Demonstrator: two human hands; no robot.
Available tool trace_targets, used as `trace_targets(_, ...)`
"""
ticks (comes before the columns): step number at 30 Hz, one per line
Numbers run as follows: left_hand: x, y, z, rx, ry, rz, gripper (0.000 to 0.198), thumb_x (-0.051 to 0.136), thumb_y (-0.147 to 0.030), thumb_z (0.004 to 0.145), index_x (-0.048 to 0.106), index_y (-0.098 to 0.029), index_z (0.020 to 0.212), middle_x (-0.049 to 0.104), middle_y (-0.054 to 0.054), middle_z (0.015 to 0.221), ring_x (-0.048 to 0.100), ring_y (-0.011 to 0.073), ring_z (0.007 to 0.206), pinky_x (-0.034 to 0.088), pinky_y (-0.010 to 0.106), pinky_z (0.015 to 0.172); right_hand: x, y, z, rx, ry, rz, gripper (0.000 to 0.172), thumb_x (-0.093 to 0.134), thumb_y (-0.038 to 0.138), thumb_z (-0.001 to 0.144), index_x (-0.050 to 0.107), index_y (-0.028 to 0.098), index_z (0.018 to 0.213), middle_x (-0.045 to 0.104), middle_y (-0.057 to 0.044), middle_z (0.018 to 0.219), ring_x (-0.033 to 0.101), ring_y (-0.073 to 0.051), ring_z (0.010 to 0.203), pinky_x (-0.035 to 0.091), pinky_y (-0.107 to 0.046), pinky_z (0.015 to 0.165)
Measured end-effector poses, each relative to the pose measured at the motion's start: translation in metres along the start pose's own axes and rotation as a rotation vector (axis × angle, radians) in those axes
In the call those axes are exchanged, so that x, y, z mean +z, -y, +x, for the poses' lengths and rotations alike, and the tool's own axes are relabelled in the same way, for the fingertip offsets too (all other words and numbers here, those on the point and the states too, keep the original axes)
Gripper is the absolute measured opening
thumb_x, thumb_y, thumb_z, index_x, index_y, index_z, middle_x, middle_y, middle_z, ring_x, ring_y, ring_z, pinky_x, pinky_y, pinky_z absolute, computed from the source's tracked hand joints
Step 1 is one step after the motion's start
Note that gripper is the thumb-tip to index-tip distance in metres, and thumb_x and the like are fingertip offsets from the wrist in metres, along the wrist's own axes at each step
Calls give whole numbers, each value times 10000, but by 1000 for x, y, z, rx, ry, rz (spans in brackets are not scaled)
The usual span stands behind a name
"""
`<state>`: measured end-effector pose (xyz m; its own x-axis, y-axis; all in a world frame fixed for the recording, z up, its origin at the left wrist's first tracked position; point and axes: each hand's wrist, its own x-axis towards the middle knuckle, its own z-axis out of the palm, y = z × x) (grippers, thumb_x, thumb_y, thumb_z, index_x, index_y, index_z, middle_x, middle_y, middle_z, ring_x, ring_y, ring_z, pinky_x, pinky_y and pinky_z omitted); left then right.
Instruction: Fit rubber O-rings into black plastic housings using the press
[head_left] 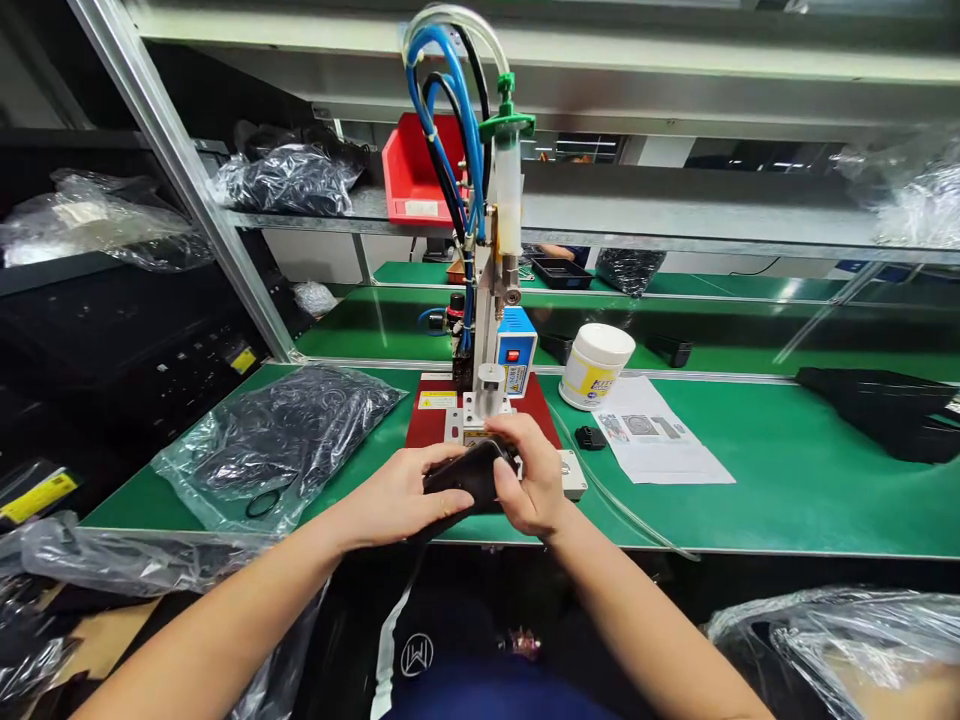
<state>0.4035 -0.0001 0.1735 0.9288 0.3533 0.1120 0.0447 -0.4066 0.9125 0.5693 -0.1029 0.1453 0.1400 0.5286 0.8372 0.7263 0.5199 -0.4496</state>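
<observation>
A black part (474, 474) is held between both hands, just in front of the dispensing machine at the table's front edge. My left hand (409, 495) grips its left end, thumb on top. My right hand (531, 475) holds its right end, with the thumb pressed on the near face and the fingers over the top. Behind the hands stands the machine's metal post (491, 390), with an upright syringe (508, 190) above it on a dark red base (431, 425).
A bag of black parts (277, 440) lies at left. To the right are a white tub (598, 365), a printed sheet (664, 430), a small black piece (590, 437) and a clear tube (637, 520). A red bin (424, 170) sits on the shelf.
</observation>
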Motion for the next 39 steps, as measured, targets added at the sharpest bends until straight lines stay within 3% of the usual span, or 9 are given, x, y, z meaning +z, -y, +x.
trace_targets(5, -4, 8, -13, -20, 23, -81, 798, 860, -328, 569, 548, -255, 1300, 635, 82, 1206, 583, 317, 1134, 451, 477, 1010, 8, 4, -12, 545, 105, 347, 296, 536, 410, 884, 520, 240, 1125, 608, -10, 810, 576, -143, 655, 501, -278, 574)
trace_targets(12, 0, 9, -19, -108, 76, -34, 607, 811, -361, 653, 588, -223, 1202, 656, 57, 1064, 619, 287, 1005, 497, 423, 909, 21, 6, -17, 882, 48, 675, 352, 680, 472, 763, 535, 234, 978, 536, 54, 614, 469, -93, 476, 399, -207, 404)
trace_targets(17, 2, 14, -20, -86, 62, -109, 560, 794, -350, 678, 597, -217, 1185, 656, 60, 1079, 596, 287, 1085, 456, 420, 980, 28, 6, -17, 887, 8, 679, 343, 682, 472, 766, 548, 225, 964, 532, 51, 618, 452, -88, 463, 395, -215, 405)
trace_targets(21, -5, 31, -22, -97, -63, -159, 624, 774, -403, 701, 543, -217, 1249, 656, 96, 1146, 622, 267, 1063, 475, 398, 959, 29, 5, -23, 727, 30, 565, 358, 601, 448, 844, 536, 235, 1125, 581, 14, 729, 518, -117, 548, 431, -233, 450)
trace_targets(23, -18, 41, -23, -140, -185, -166, 633, 749, -490, 708, 549, -196, 1231, 694, 108, 1039, 659, 263, 966, 523, 373, 855, 21, -3, -38, 584, -10, 402, 373, 550, 411, 887, 512, 243, 1218, 630, -44, 913, 592, -155, 708, 486, -263, 538)
trace_targets(26, -55, 58, -16, -204, -520, -253, 658, 737, -597, 665, 593, -184, 1156, 711, 83, 927, 675, 235, 836, 548, 303, 686, -6, -29, -81, 421, -270, -20, 255, 534, 348, 904, 580, 224, 1120, 638, -75, 995, 618, -192, 863, 519, -320, 707)
trace_targets(30, -122, 88, 37, -363, -862, -464, 352, 725, -437, 728, 655, -172, 949, 689, 27, 801, 639, 161, 646, 505, 235, 530, -57, -79, -150, 521, -607, -664, 325, 458, 449, 926, 611, 162, 918, 646, -85, 835, 617, -200, 743, 490, -330, 694)
trace_targets(34, -172, 131, 129, -494, -998, -531, 107, 609, -241, 840, 628, -136, 839, 631, 1, 690, 592, 118, 547, 502, 234, 538, -87, -106, -188, 602, -354, -1064, 517, 332, 544, 949, 649, 151, 844, 691, -97, 721, 646, -212, 621, 437, -290, 560)
trace_targets(39, -194, 185, 239, -620, -995, -508, 226, 563, -317, 924, 599, -121, 1030, 641, 42, 913, 625, 132, 733, 551, 293, 654, -88, -110, -195, 474, -167, -1160, 454, 400, 488, 948, 674, 173, 769, 705, -58, 673, 667, -182, 538, 435, -254, 468)
